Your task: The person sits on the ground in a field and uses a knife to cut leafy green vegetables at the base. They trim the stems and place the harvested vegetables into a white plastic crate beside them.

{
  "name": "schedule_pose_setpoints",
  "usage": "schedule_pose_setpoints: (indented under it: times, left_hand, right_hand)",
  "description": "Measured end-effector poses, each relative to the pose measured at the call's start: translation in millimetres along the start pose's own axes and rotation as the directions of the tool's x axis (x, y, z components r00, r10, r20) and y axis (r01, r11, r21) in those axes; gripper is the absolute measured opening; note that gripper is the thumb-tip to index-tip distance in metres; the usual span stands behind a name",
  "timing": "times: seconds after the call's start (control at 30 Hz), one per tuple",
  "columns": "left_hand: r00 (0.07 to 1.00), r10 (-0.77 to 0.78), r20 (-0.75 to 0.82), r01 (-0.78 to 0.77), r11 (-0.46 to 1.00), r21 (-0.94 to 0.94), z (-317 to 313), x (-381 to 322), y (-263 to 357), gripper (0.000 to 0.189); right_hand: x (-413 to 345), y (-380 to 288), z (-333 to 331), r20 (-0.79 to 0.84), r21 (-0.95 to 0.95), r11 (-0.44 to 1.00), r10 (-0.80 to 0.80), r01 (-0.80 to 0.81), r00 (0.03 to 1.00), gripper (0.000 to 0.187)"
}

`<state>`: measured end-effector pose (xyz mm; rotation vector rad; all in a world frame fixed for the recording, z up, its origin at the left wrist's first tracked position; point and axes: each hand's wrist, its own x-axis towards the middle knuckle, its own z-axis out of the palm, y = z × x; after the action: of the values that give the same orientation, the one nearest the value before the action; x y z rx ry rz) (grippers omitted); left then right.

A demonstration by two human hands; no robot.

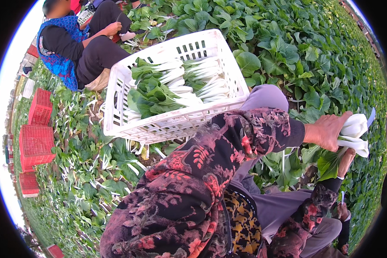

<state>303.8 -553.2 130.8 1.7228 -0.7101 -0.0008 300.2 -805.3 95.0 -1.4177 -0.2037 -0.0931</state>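
Observation:
My left hand (324, 132) is closed around white-stemmed bok choy (354, 125), its pale stalk bases facing outward at the right. A green leaf (329, 164) hangs below that grip. Close beneath, my right hand (346, 161) is partly covered by the stalks. A thin knife blade (371, 117) sticks up behind the bok choy, in line with my right hand; its handle is hidden. By my left knee (267, 95) stands a white plastic crate (177, 121), holding bunches of bok choy (177, 84) laid with white stems and green leaves.
Growing bok choy (287, 48) covers the ground ahead. A person in a blue vest (59, 61) sits beyond the crate. Another person's hand (342, 211) holds a blade at lower right. Red plastic crates (37, 145) stand at left among cut leaves (84, 180).

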Motion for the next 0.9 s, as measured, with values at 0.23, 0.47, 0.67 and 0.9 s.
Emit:
schedule_pose_setpoints:
  times: [0.23,0.47,0.67,0.9]
  left_hand:
    - [0.886,0.331,-0.326,-0.2,0.906,0.374,-68,-15,35,0.105]
    - [0.657,0.619,-0.43,-0.064,0.614,0.786,-201,-74,27,0.094]
    - [0.651,0.524,-0.55,0.29,0.498,0.817,-290,-155,0,0.092]
    - [0.71,0.376,-0.596,0.487,0.349,0.801,-327,-232,-18,0.093]
  right_hand:
    - [-1,-11,23,-0.072,0.103,0.991,-0.081,0.088,0.994,0.093]
    - [-11,-32,22,-0.135,-0.156,0.988,-0.01,-0.011,0.991,0.054]
    - [-19,-22,-22,-0.237,-0.176,0.978,0.071,-0.115,0.969,0.051]
    - [-17,0,-21,-0.263,-0.163,0.962,0.173,-0.22,0.949,0.049]
